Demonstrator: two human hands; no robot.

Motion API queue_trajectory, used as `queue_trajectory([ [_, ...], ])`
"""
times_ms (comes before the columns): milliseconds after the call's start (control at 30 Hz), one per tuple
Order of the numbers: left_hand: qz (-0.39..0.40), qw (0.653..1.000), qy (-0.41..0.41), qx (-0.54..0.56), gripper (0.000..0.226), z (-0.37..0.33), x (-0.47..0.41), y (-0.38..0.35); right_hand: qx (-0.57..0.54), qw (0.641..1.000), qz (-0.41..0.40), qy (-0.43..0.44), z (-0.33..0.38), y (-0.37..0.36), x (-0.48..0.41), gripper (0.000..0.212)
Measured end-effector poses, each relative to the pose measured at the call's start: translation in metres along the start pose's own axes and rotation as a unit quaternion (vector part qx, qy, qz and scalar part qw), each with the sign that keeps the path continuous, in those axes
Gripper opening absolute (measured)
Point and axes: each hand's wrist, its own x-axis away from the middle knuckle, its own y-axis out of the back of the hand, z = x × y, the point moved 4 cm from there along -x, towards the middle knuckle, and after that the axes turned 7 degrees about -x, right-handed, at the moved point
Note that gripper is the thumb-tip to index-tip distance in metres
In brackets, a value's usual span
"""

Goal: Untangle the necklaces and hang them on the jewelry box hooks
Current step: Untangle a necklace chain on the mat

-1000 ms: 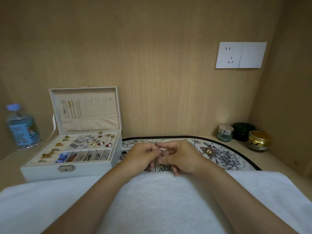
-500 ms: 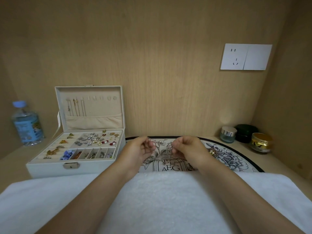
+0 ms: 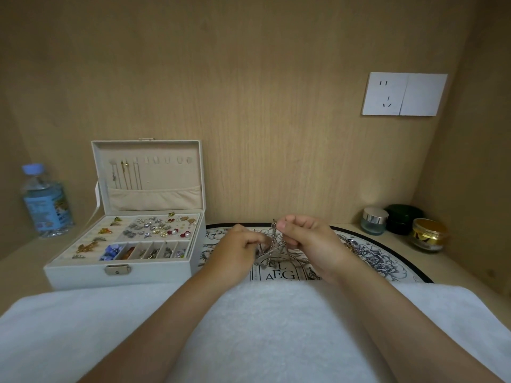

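Item: necklace chain (image 3: 273,240), silver, tangled. It hangs above the near middle of the printed mat (image 3: 387,261), between my two hands.

Grip: my right hand (image 3: 309,241) pinches the chain's top end between thumb and forefinger and holds it up. My left hand (image 3: 235,250) has its fingers curled and pinches a lower strand just beside it. The loops below splay onto the mat.

Jewelry box (image 3: 83,275): on the left part of the surface, lid upright. Three thin necklaces (image 3: 125,172) hang from the leftmost hooks (image 3: 166,160) in the lid. The tray holds small pieces (image 3: 154,228) in compartments.

Also on the surface:
- Water bottle (image 3: 45,200), at the far left edge.
- Three jars (image 3: 402,218), in the far right corner.
- White towel (image 3: 262,327), along the near edge, under my forearms.
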Motion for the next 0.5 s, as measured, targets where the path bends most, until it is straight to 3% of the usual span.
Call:
queue_trajectory([
  [133,0.018,0.999,-0.02,-0.033,0.017,-0.004,0.006,-0.006,0.008,1.0,0.001,0.013,0.002,-0.004,0.002,0.014],
  [300,0.121,0.992,-0.002,0.027,0.031,-0.01,0.009,-0.008,0.004,1.0,-0.028,0.009,0.002,-0.002,0.001,0.015],
  [500,0.081,0.98,0.07,0.169,0.015,-0.008,0.013,0.0,-0.038,0.999,-0.021,0.0,0.003,0.004,0.002,0.02],
])
